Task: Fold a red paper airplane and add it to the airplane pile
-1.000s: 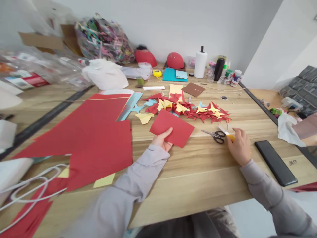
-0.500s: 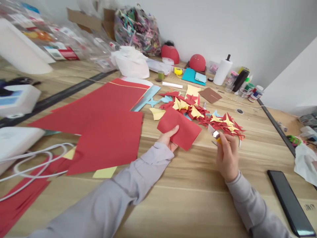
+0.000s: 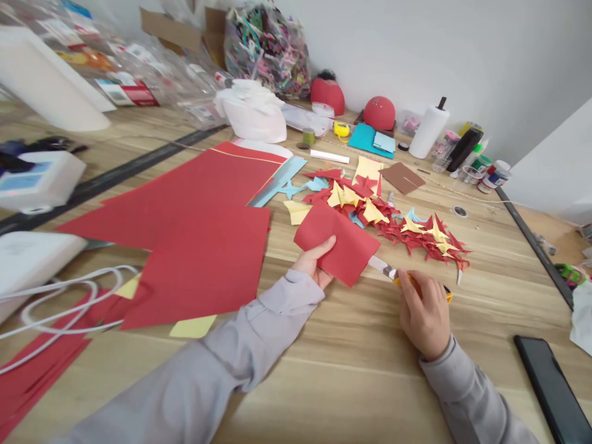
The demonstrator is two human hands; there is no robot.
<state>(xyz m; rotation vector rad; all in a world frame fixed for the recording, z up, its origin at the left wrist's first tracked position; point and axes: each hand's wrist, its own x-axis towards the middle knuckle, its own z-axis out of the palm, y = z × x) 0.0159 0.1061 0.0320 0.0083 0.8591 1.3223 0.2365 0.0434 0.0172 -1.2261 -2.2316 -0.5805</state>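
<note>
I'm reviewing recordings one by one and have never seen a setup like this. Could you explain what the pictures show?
There is no machine here: a person works with two bare hands. One camera, worn on the head, looks forward and down at them.

The left hand holds a red sheet, thumb on top. The right hand holds a utility knife, its blade at the sheet's right edge; whether they touch is hard to tell.

On the wooden table lie large red sheets to the left, a pile of folded paper shapes beyond the hands, and a black phone at right.
</note>
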